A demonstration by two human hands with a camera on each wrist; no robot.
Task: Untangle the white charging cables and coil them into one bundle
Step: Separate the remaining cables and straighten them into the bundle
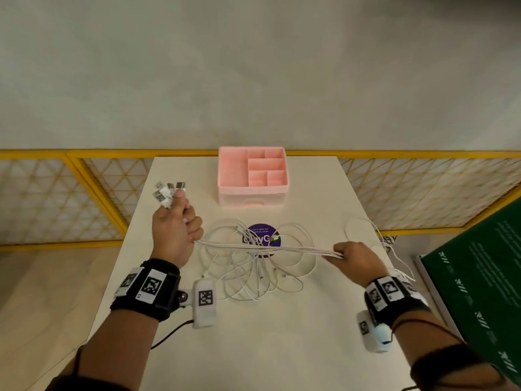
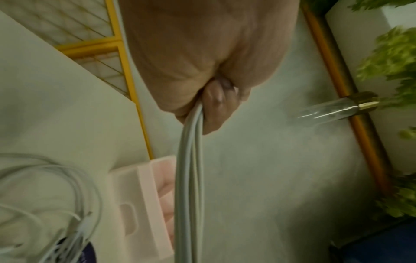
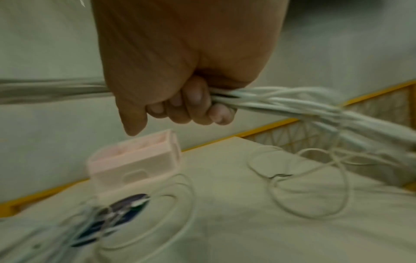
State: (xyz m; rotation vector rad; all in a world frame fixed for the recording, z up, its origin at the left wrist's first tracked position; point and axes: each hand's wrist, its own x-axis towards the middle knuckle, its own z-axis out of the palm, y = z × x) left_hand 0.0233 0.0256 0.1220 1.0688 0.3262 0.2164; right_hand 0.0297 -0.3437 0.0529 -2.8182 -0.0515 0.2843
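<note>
Several white charging cables [image 1: 265, 248] run as one taut bundle between my two hands above the table. My left hand [image 1: 176, 230] grips the bundle in a fist, and the USB plugs [image 1: 168, 191] stick up past its thumb. My right hand [image 1: 355, 261] grips the same strands further along. The left wrist view shows the cables [image 2: 189, 178] leaving my left hand [image 2: 209, 99]. In the right wrist view the cables [image 3: 292, 105] pass through my right hand [image 3: 191, 101]. Loose loops [image 1: 253, 280] lie tangled on the table beneath.
A pink compartment box [image 1: 253, 176] stands at the back of the white table [image 1: 282, 348]. A round purple sticker [image 1: 261, 238] lies under the loops. One cable loop [image 1: 363, 230] trails off the right edge. A green board [image 1: 479, 277] sits right; yellow lattice railing [image 1: 84, 193] surrounds.
</note>
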